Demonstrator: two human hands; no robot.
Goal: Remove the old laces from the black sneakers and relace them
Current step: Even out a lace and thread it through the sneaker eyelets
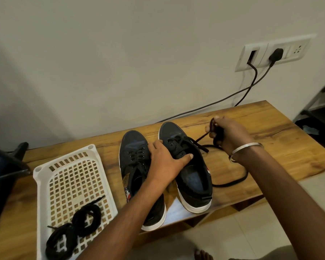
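Right grip: I am pinching the old lace [201, 139] in my right hand [227, 132], fingers curled round a gathered loop of it, out past the toe of the right sneaker [188, 166].
Left grip: my left hand [165, 158] is pressing down on the right sneaker, thumb lying across the tongue near the top eyelets, fingers curving over its inner side and holding it in place.
Lace path: the lace is running taut from the upper eyelets to my right hand, while its slack is trailing in a long loop over the worktop [270, 139] beside the sneaker.
Risk, snag: I judge the lace could be catching in an eyelet if I am pulling sideways rather than along the hole; a jerk would then be dragging the sneaker despite my hold.
Risk, edge: the heels of both sneakers are sitting near the front edge of the worktop, so a hard tug might be tipping one off.
Risk, tangle: the loose loop could be knotting on itself as I am drawing it in.
Arm pose: both forearms are reaching forward and down, the right one angling out to the side with a bangle [246, 151] at the wrist.
Other things: the left sneaker [135, 166] is standing just beside, laces in; two coiled laces [75, 229] are lying in the white basket [45, 184].
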